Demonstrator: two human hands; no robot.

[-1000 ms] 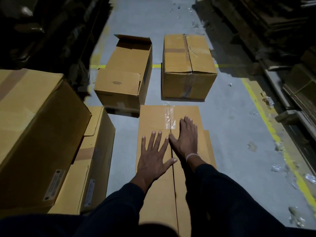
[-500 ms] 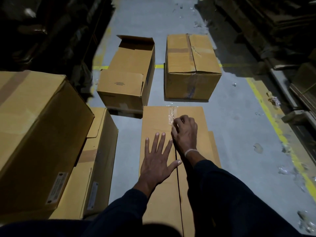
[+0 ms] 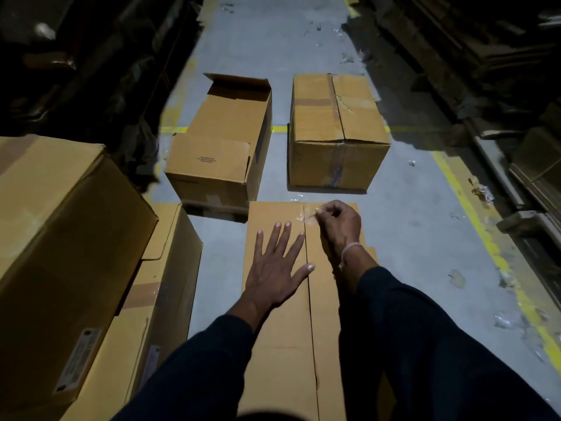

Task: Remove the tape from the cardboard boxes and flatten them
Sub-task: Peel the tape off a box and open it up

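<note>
The flattened cardboard box (image 3: 282,329) lies on the floor at lower centre of the frame, its seam running toward the top. The clear tape strip (image 3: 308,214) sits on this seam at the far end. The right hand (image 3: 340,226) pinches the strip with curled fingers. The left hand (image 3: 276,268) presses flat just left of the seam, below the grip, fingers spread. I judge the pull must follow the seam.

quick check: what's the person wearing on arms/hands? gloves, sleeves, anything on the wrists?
No gloves: the left hand and right hand are bare. Both arms wear long dark navy sleeves ending short of the wrists. A thin pale band circles the right wrist. No watch or rings visible.
</note>
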